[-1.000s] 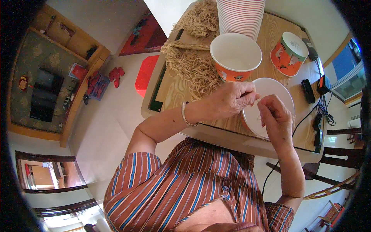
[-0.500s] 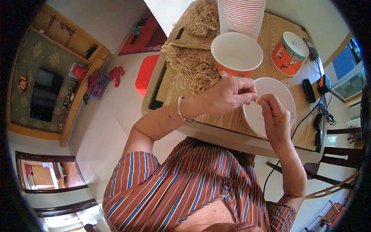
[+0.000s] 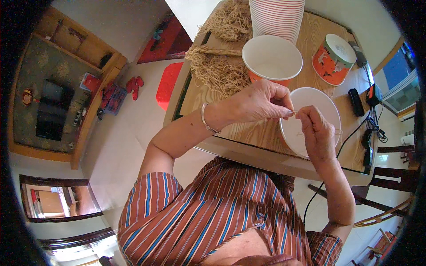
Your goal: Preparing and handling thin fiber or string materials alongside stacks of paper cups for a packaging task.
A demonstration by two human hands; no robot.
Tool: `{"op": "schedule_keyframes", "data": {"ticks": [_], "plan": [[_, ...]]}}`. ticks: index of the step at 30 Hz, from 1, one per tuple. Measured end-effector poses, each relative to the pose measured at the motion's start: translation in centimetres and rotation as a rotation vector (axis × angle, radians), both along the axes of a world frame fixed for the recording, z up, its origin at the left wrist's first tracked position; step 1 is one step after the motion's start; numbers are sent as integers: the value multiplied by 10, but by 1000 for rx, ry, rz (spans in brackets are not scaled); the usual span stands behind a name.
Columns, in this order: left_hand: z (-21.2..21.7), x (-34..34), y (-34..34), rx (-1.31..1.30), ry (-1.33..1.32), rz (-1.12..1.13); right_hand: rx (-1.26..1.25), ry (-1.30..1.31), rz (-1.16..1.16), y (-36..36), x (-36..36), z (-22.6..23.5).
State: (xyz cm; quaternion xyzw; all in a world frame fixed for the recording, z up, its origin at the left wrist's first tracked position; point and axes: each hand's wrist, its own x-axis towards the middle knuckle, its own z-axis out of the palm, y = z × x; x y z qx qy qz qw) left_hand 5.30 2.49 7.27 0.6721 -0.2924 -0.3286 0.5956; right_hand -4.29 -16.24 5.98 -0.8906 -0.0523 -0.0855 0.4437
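My left hand (image 3: 259, 103), with a bracelet (image 3: 204, 119) at its wrist, and my right hand (image 3: 317, 133) meet fingertip to fingertip above a white paper bucket (image 3: 289, 135). Both hands pinch a thin beige cord (image 3: 294, 114); only a short bit shows between them. A loop of cord sticks out at the bucket's right rim, and a faint strand crosses its white inside. Just beyond my left hand stands another bucket (image 3: 272, 57), white within and orange outside, its mouth facing up. Bundles of beige cords (image 3: 219, 71) lie to the left of it.
A tall stack of nested buckets (image 3: 277, 20) stands at the table's far side. One orange and green bucket (image 3: 333, 60) rests upside down at the far right. Black cables with an adapter (image 3: 373, 95) run along the right edge. A red stool (image 3: 167, 86) stands left of the table.
Both hands have hardly moved and still pinch the cord. My left hand's fingers have shifted slightly.
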Motion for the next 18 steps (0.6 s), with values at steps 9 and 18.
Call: {"op": "schedule_keyframes", "data": {"ticks": [9, 18], "plan": [[-6, -4, -1, 85, -513, 85, -76, 57, 8, 2, -1, 9], [-16, -2, -7, 59, -816, 151, -157, -188, 21, -3, 6, 4]]}}
